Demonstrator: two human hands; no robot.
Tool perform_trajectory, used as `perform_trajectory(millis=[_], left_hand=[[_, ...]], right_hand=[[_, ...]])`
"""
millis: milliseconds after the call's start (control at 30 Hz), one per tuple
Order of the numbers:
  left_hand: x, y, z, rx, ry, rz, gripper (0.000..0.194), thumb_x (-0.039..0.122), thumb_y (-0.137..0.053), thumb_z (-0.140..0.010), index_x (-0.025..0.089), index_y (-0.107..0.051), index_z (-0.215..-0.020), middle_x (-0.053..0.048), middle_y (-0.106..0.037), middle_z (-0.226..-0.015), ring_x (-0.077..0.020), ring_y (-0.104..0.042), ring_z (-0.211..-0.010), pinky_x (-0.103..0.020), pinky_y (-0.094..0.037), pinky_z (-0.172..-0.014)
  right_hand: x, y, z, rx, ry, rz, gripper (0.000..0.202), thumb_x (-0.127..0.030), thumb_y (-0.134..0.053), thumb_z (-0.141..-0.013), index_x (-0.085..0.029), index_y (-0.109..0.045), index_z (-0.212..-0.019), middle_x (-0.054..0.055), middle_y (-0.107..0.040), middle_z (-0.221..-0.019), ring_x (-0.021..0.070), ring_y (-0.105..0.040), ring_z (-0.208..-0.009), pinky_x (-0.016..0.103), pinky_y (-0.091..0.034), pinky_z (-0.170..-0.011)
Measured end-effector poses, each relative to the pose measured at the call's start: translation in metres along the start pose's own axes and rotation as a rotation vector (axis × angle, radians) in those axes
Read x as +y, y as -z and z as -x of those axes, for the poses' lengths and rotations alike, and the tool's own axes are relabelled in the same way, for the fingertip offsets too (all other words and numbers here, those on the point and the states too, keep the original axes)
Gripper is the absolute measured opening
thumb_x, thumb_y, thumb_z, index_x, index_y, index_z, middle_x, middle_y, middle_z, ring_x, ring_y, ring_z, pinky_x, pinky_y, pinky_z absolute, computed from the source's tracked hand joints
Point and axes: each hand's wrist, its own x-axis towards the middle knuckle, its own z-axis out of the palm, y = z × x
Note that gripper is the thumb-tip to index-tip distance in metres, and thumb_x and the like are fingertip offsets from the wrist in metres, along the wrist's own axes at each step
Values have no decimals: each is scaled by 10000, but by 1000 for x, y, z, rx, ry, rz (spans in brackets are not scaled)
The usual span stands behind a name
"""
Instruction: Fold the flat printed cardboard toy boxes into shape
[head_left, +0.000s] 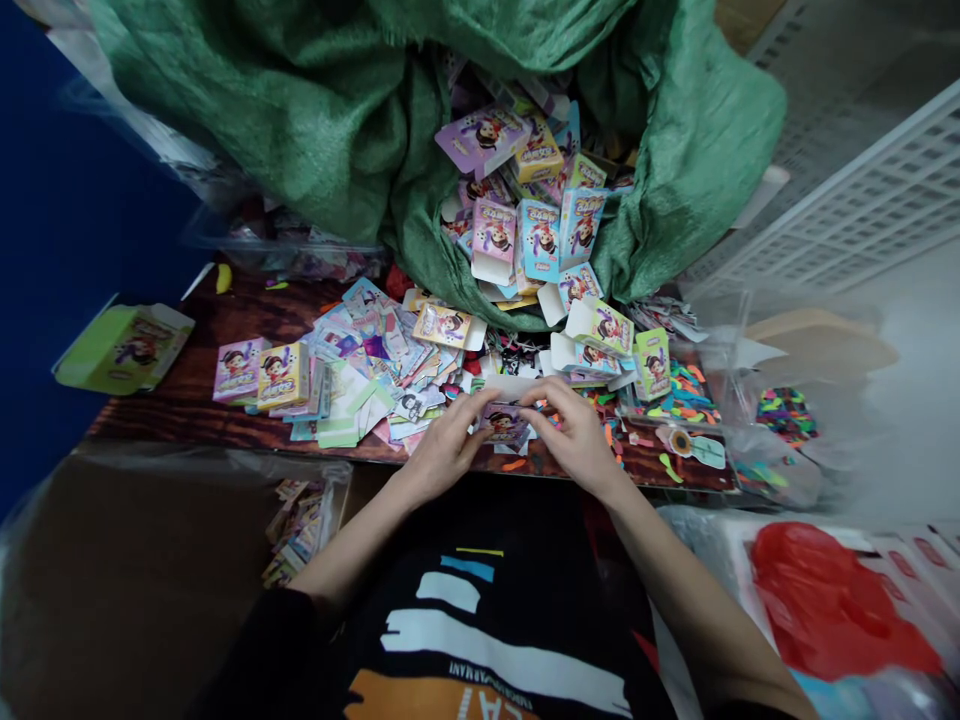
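Between my two hands is a small purple printed cardboard box, its white flap raised on the far side, over the table's front edge. My left hand grips the box's left side between thumb and fingers. On the other side, my right hand pinches the right edge near the flap. What lies inside the box is hidden. Left of my hands spreads a heap of printed cards and stickers. Open-flapped little boxes lie just beyond my right hand.
A green woven sack full of small boxes spills onto the dark wood table. Two finished-looking boxes stand at left. Colourful small pieces lie at right. A cardboard carton is below left; a red plastic bag lies below right.
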Motion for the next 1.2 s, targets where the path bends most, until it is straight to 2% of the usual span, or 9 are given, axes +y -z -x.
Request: perform_trajectory(millis=[267, 467, 567, 633, 733, 867, 1067, 1200], left_hand=[[-1, 5, 1, -29, -49, -143, 532, 137, -449, -975, 298, -361, -1474, -94, -577, -1239, -209, -640, -1067, -344, -569, -862], [2, 5, 0, -51, -82, -231, 490, 143, -413, -979, 291, -381, -1445, -94, -555, -1240, -199, -652, -1023, -324, -582, -802], [3, 4, -1, -60, -90, -228, 481, 137, -400, -978, 282, -392, -1437, -99, -551, -1231, -205, -641, -1043, -326, -583, -805], [3, 4, -1, -65, -91, -206, 485, 136, -407, -976, 286, -392, -1436, -97, -548, -1230, -206, -632, -1061, -328, -580, -814], [1, 4, -1, -64, -87, -169, 497, 154, -437, -978, 296, -369, -1449, -95, -537, -1247, -207, -626, -1071, -338, -575, -831], [-1, 5, 0, -84, -62, -157, 560, 152, -447, -976, 317, -306, -1493, -97, -519, -1268, -207, -622, -1067, -359, -573, -846], [1, 7, 0, -172, -45, -128, 491, 134, -429, -977, 301, -380, -1436, -96, -520, -1253, -211, -619, -1076, -356, -565, -862], [2, 8, -1, -199, -10, -60, 438, 121, -434, -974, 267, -414, -1386, -96, -541, -1251, -225, -585, -1168, -381, -531, -954]], right_hand=[[-2, -4, -2, 93, -38, 28, 68, -277, -564, -936, -228, -594, -899, 37, -670, -885, 196, -639, -816, 298, -499, -696], [-1, -10, -1, 258, 7, 316, 58, -246, -559, -932, -228, -587, -884, 53, -681, -842, 209, -646, -752, 328, -488, -696], [-1, -12, -4, 273, 52, 431, 138, -206, -502, -949, -217, -620, -879, 88, -690, -866, 243, -645, -820, 365, -487, -747], [-2, -11, -6, 270, 63, 408, 177, -188, -488, -947, -218, -642, -864, 104, -691, -920, 265, -640, -899, 405, -487, -821], [-3, -7, -8, 227, 64, 245, 156, -216, -547, -929, -228, -669, -834, 105, -681, -1040, 283, -623, -1009, 458, -478, -904], [0, -1, -8, 74, 34, 102, 153, -268, -587, -929, -238, -682, -812, 82, -672, -1142, 278, -587, -1092, 485, -464, -956], [13, 1, -7, -92, -28, 147, 190, -252, -581, -927, -228, -707, -787, 81, -674, -1179, 282, -562, -1123, 504, -460, -972], [12, 3, -8, -185, 8, 210, 231, -261, -541, -953, -235, -750, -858, 91, -662, -1193, 282, -547, -1126, 499, -465, -967]])
